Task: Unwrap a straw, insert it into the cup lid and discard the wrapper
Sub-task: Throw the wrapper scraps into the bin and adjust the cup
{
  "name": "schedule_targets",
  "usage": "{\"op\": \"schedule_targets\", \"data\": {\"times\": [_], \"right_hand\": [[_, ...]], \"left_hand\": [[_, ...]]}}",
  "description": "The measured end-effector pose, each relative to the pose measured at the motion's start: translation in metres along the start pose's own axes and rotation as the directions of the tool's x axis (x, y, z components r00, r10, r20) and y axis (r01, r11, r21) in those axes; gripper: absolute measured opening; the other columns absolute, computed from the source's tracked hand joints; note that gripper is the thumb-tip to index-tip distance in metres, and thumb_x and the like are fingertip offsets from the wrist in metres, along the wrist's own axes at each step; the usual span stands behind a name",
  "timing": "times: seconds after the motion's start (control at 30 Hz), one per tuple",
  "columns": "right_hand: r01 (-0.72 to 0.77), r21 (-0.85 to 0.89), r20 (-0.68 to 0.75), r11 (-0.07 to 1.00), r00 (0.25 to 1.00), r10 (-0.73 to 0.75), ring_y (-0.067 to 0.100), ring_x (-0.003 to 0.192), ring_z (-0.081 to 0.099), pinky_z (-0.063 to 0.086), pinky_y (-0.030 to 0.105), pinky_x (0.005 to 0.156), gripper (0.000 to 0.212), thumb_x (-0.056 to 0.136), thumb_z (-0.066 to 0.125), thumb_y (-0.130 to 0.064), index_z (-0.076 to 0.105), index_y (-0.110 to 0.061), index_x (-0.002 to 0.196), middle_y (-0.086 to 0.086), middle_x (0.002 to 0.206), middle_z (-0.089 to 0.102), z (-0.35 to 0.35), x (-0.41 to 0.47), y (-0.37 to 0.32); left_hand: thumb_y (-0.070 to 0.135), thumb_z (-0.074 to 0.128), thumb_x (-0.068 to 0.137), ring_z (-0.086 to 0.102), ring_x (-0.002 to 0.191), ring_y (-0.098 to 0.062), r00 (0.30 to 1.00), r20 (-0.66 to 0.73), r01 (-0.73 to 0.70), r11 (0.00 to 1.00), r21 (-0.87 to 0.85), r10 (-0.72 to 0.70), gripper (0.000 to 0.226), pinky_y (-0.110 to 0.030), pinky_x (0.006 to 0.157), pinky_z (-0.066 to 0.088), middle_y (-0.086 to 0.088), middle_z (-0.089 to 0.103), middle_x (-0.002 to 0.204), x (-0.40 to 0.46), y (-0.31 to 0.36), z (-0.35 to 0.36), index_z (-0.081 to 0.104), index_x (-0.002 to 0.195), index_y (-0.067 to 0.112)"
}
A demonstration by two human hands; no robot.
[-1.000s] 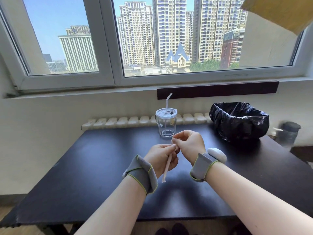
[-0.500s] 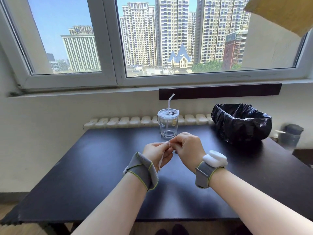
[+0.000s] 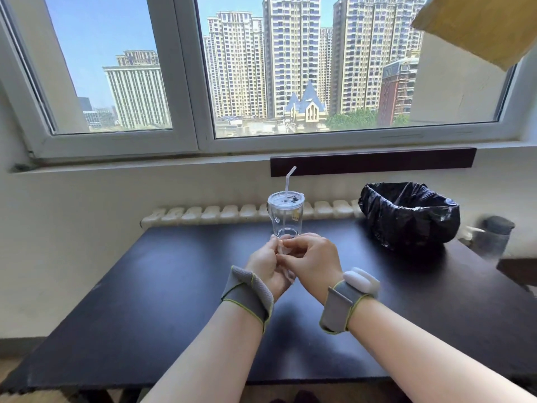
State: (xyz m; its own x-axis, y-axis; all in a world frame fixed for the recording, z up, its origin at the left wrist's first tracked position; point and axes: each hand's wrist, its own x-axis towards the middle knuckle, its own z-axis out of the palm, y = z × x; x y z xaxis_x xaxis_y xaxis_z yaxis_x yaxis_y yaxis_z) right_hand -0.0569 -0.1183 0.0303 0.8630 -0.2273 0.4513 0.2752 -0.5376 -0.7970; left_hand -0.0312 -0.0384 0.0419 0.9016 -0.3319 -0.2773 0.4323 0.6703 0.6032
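Above the dark table [image 3: 174, 286], my left hand [image 3: 266, 267] and my right hand [image 3: 315, 261] are pressed together. Both pinch a thin pale wrapped straw [image 3: 282, 249]. Only a short translucent bit of it shows between the fingers; the rest is hidden. Just behind my fingertips stands a clear cup [image 3: 286, 221] with a clear lid [image 3: 285, 198]. A bent white straw [image 3: 289, 183] stands in that lid.
A bin lined with a black bag [image 3: 406, 216] sits at the back right of the table. A pale radiator [image 3: 203, 213] runs along the wall behind the table. A grey bottle [image 3: 494, 237] stands off the table's right edge.
Both hands have moved forward and up toward the cup. The pale stick that hung below my left hand is now drawn up and mostly hidden between the hands.
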Motion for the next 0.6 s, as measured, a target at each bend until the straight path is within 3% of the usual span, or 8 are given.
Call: {"op": "schedule_targets", "data": {"times": [0.07, 0.13, 0.2, 0.37, 0.43, 0.53, 0.6], "right_hand": [[-0.082, 0.060, -0.026, 0.995, 0.996, 0.084, 0.020, 0.080, 0.068, 0.054, 0.038, 0.081, 0.012, 0.065, 0.077, -0.018, 0.075, -0.014, 0.076, 0.006, 0.080, 0.073, 0.001, 0.001, 0.001], [-0.101, 0.051, -0.045, 0.994, 0.994, 0.103, 0.017, 0.073, 0.069, 0.055, 0.037, 0.075, 0.005, 0.069, 0.074, -0.024, 0.074, -0.019, 0.068, 0.002, 0.071, 0.074, -0.002, 0.003, 0.002], [-0.132, 0.047, -0.032, 0.990, 0.990, 0.134, 0.016, 0.071, 0.068, 0.055, 0.034, 0.072, 0.010, 0.071, 0.072, -0.027, 0.072, -0.023, 0.061, -0.002, 0.064, 0.071, -0.009, 0.003, 0.001], [-0.281, 0.201, 0.067, 0.938, 0.960, 0.273, 0.019, 0.069, 0.066, 0.056, 0.037, 0.073, 0.010, 0.065, 0.076, -0.022, 0.070, -0.021, 0.058, 0.004, 0.068, 0.073, -0.018, 0.008, 0.005], [-0.291, 0.291, 0.125, 0.911, 0.956, 0.265, 0.019, 0.066, 0.065, 0.054, 0.033, 0.066, 0.007, 0.067, 0.077, -0.017, 0.070, -0.015, 0.067, 0.008, 0.068, 0.071, -0.023, 0.009, 0.003], [-0.261, 0.393, 0.193, 0.882, 0.961, 0.198, 0.010, 0.056, 0.064, 0.055, 0.021, 0.057, 0.020, 0.071, 0.075, -0.007, 0.067, 0.000, 0.089, 0.008, 0.068, 0.067, -0.032, 0.011, -0.001], [-0.213, 0.398, 0.240, 0.892, 0.963, 0.122, 0.011, 0.058, 0.063, 0.056, 0.022, 0.061, 0.024, 0.070, 0.073, 0.001, 0.067, -0.003, 0.093, 0.010, 0.070, 0.066, -0.037, 0.012, -0.004]], "left_hand": [[0.030, 0.027, 0.099, 0.059, 0.070, -0.024, 0.999, -0.033, -0.020, 1.000, 0.000, 0.020, 0.040, -0.035, 0.066, 0.047, -0.014, 0.058, 0.075, -0.001, -0.002, 0.003, 0.052, 0.083, 0.003], [0.029, 0.032, 0.098, 0.056, 0.072, -0.021, 0.997, -0.066, -0.037, 0.994, 0.101, 0.043, 0.037, -0.031, 0.063, 0.044, -0.010, 0.058, 0.078, -0.002, -0.004, 0.002, 0.056, 0.084, 0.004], [0.026, 0.037, 0.097, 0.056, 0.075, -0.018, 0.996, -0.063, -0.050, 0.980, 0.192, 0.063, 0.031, -0.031, 0.070, 0.045, -0.007, 0.061, 0.080, -0.004, -0.005, 0.000, 0.060, 0.085, 0.007], [0.017, 0.050, 0.092, 0.060, 0.079, -0.014, 0.990, -0.031, -0.112, 0.916, 0.386, 0.134, 0.016, -0.028, 0.076, 0.046, -0.001, 0.066, 0.085, -0.011, -0.006, -0.004, 0.063, 0.101, 0.016], [0.018, 0.054, 0.091, 0.062, 0.078, -0.010, 0.982, -0.021, -0.159, 0.877, 0.454, 0.189, 0.016, -0.025, 0.074, 0.045, 0.001, 0.066, 0.084, -0.014, -0.004, -0.005, 0.063, 0.103, 0.016], [0.022, 0.060, 0.087, 0.065, 0.065, -0.002, 0.972, -0.008, -0.197, 0.834, 0.515, 0.235, 0.012, -0.022, 0.069, 0.045, 0.003, 0.067, 0.078, -0.013, 0.000, -0.005, 0.062, 0.097, 0.016], [0.024, 0.062, 0.086, 0.063, 0.059, -0.001, 0.963, 0.004, -0.230, 0.808, 0.542, 0.271, 0.009, -0.019, 0.063, 0.045, 0.004, 0.067, 0.073, -0.011, 0.003, -0.001, 0.061, 0.090, 0.016]]}}
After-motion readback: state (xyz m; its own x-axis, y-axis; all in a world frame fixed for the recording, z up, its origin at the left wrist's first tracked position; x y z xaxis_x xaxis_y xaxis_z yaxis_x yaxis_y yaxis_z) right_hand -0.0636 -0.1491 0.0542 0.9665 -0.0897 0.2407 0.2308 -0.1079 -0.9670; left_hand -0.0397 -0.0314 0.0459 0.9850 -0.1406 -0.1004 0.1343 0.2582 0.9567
